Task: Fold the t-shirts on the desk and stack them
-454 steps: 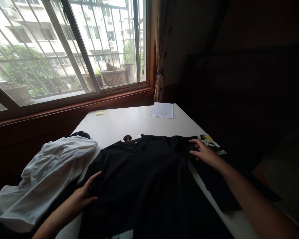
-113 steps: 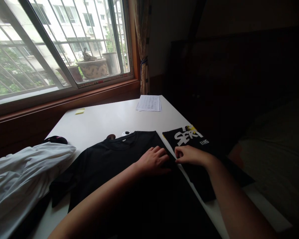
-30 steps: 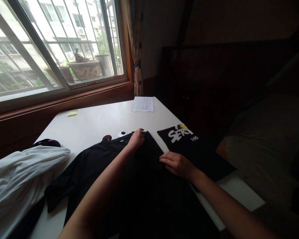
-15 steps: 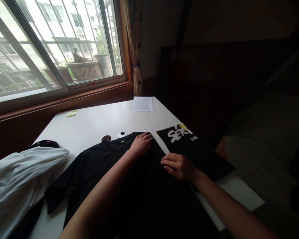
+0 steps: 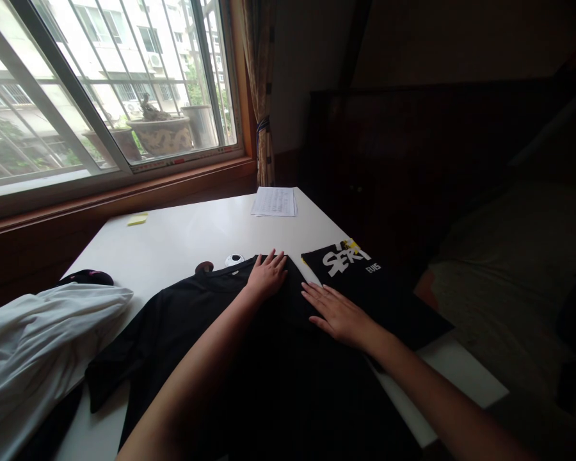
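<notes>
A black T-shirt (image 5: 182, 339) lies spread over the near part of the white table (image 5: 187, 224), its collar toward the far side and one sleeve out to the left. My left hand (image 5: 267, 274) rests flat on the shirt by the shoulder, right of the collar, fingers spread. On the shirt's right edge lies my right hand (image 5: 338, 310), palm down with fingers stretched out. Just beyond it, to the right, is a folded black garment (image 5: 388, 294) with white lettering and a yellow patch. The shirt's right sleeve is not visible as a separate shape.
White cloth (image 5: 43, 346) is heaped at the left, a dark cap-like item (image 5: 87, 277) behind it. Papers (image 5: 274, 202) and a yellow notepad (image 5: 137, 219) lie farther back. A brown round object (image 5: 204, 266) and a white round one (image 5: 235, 260) sit beyond the collar.
My right hand has unbent its fingers and flattened on the shirt, shifting slightly forward. My left hand has moved a little left and its fingers have spread.
</notes>
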Demonstrator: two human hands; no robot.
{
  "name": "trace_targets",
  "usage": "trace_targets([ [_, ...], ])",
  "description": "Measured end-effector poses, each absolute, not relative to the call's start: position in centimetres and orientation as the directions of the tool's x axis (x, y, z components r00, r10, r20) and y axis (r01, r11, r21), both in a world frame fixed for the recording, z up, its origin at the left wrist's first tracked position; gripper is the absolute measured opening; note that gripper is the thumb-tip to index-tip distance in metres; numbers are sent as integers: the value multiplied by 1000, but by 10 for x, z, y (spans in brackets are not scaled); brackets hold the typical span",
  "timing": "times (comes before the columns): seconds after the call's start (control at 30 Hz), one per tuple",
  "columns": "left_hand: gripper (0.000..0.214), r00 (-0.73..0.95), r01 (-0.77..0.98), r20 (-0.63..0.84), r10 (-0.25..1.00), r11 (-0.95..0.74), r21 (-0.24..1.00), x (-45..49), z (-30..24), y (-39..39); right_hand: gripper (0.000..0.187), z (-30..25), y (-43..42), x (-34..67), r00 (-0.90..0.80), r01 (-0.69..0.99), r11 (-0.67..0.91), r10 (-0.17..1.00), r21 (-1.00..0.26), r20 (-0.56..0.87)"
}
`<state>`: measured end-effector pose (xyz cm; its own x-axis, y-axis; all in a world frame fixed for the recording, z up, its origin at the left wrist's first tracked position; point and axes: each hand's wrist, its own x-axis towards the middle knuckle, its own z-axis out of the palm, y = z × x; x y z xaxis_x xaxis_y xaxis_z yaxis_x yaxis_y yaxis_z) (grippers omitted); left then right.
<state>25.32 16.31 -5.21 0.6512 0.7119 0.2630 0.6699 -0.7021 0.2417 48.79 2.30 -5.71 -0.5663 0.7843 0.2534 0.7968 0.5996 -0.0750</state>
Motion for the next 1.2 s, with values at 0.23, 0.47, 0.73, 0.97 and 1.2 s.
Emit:
trace_targets([
  [0.23, 41, 823, 438, 295, 486, -873, 215, 250, -51, 155, 68, -60, 20, 487, -569, 810, 586, 792, -14, 219],
  [0.47, 51, 808, 519, 208, 552, -833, 194, 256, -57, 159, 71, -57, 3, 480, -570, 803, 595, 786, -42, 239],
  [0.73, 54, 804, 531, 191, 563, -824, 197, 258, -52, 163, 79, -47, -44, 475, -623, 756, 639, 769, -141, 140],
  [0.97, 54, 813, 508, 237, 531, -847, 156, 259, -42, 148, 77, -48, -54, 477, -615, 756, 633, 774, -165, 153],
  [1.2, 48, 865, 394, 242, 440, -893, 215, 256, -47, 114, 75, -51, -55, 476, -604, 763, 630, 774, -145, 191],
])
